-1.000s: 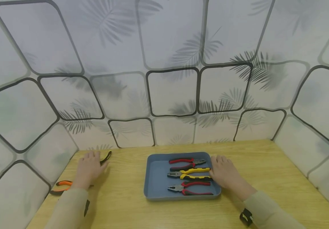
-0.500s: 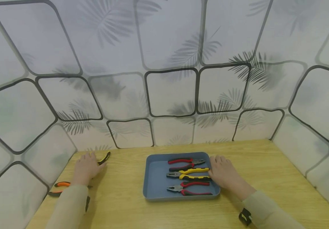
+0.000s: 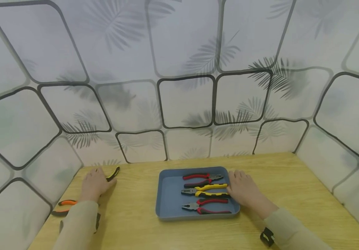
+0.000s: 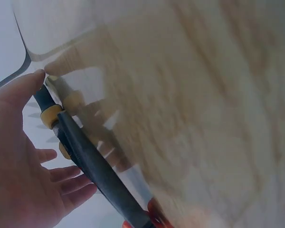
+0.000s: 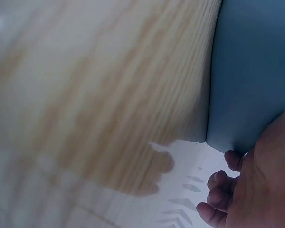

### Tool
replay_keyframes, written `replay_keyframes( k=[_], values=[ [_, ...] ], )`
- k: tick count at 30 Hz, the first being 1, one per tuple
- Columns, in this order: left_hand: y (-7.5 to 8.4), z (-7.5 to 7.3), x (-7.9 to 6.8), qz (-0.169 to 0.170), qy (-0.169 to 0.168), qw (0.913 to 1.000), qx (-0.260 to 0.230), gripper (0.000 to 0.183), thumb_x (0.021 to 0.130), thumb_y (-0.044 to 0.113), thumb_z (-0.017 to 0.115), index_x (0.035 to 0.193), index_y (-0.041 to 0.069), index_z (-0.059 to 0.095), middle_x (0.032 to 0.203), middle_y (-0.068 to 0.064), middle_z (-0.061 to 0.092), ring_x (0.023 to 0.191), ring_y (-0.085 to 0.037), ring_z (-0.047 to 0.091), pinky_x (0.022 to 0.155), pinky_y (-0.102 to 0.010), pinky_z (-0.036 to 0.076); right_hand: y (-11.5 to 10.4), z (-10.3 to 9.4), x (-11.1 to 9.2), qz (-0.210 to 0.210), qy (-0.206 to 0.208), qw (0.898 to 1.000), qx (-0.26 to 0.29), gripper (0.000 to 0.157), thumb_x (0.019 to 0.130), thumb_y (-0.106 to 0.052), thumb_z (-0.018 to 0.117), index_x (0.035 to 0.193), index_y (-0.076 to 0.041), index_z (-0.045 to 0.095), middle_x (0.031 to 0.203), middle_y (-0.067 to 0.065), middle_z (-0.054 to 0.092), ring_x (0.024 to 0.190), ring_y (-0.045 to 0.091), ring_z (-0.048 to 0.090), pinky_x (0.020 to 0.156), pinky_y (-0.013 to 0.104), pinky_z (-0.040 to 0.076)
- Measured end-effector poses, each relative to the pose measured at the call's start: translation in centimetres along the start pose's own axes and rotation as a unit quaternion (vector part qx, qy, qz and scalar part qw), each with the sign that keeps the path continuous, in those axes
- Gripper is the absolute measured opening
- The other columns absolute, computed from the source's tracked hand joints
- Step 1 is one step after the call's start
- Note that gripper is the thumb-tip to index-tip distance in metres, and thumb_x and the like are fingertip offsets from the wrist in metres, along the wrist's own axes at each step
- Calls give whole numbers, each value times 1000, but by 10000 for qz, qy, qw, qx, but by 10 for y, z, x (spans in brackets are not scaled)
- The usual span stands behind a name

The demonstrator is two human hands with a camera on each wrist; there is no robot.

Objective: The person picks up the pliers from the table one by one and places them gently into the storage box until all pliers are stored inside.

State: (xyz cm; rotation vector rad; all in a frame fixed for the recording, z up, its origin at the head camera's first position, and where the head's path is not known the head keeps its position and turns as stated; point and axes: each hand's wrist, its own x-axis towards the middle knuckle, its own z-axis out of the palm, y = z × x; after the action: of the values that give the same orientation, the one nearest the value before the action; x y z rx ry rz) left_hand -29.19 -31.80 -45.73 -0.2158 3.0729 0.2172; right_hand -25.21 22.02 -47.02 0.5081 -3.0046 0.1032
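My left hand (image 3: 94, 184) reaches over a pair of pliers with yellow-and-black handles (image 3: 113, 173) near the back left of the table. In the left wrist view, its thumb tip lies right at the pliers (image 4: 51, 115), with the other fingers spread on the far side. Long grey jaws of the orange-handled pliers (image 4: 102, 168) cross that view; their orange-and-black handles (image 3: 67, 202) show beside my left sleeve. At the blue tray (image 3: 168, 192), my right hand (image 3: 245, 189) holds the right side, thumb over the rim and fingers curled outside, as the right wrist view (image 5: 247, 190) shows.
Inside the tray lie red-handled pliers (image 3: 198, 176) at the back, yellow-and-black ones (image 3: 212, 186) in the middle and another red-handled pair (image 3: 210, 201) in front. A patterned backdrop (image 3: 185, 100) closes off the wooden table (image 3: 135, 215) behind and on both sides.
More yellow shows on the handle by my left hand, and my left sleeve now hides the tip of the orange-handled pliers. My right hand stays on the tray; the head view shifts slightly.
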Motion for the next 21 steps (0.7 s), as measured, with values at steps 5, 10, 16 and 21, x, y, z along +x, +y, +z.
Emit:
replay_keyframes(
  k=[5,10,16,21],
  values=[
    [3,1,-1,-139,-65,9999,-73,95,100,52,63,144,-26,31,131,-53,44,123,-67,48,102,-72,46,0,1,0,9,-79,10000,49,39,100,-19,56,127,9,54,111,27,62,103,42,61,91,60,53],
    [3,5,2,-140,15,9999,-69,90,100,52,62,138,-25,35,125,-52,47,118,-66,51,97,-70,49,0,1,-1,34,-79,9999,53,40,101,-19,56,129,9,54,113,28,62,105,42,61,93,60,53],
    [2,11,6,-103,125,9999,-11,78,103,47,61,129,-24,39,117,-51,49,112,-65,53,91,-69,51,-1,-3,-1,10,-58,10000,41,38,100,-19,58,126,9,55,108,26,62,100,40,61,89,59,54],
    [3,10,6,-48,276,9995,139,59,106,38,61,109,-18,43,104,-44,54,101,-58,59,83,-63,54,-1,-3,-1,-11,-51,10000,-13,35,100,-19,58,123,8,55,104,23,61,95,37,60,84,56,54]
  ],
)
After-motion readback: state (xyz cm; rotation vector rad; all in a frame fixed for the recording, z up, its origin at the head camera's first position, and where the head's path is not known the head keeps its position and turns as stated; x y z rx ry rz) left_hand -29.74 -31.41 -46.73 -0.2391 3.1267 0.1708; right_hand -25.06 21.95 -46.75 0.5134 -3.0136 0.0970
